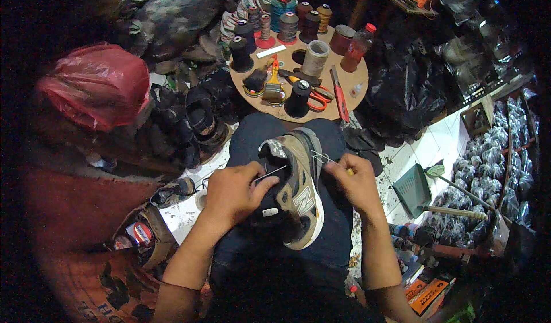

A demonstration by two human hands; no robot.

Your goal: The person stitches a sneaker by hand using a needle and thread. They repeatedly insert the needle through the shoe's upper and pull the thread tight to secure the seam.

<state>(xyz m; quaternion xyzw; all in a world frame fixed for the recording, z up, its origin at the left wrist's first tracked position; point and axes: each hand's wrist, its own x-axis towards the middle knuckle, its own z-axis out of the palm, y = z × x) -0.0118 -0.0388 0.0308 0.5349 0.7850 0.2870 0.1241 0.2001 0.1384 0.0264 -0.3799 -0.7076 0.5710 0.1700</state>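
Lying lengthwise, tan shoe (302,191), toe (299,240) nearer, heel (306,137) farther

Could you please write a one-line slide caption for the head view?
A sneaker on the lap, left hand at its opening, right hand by its sole with looped pale thread.

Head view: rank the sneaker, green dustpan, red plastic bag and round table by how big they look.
Largest to smallest:
1. round table
2. red plastic bag
3. sneaker
4. green dustpan
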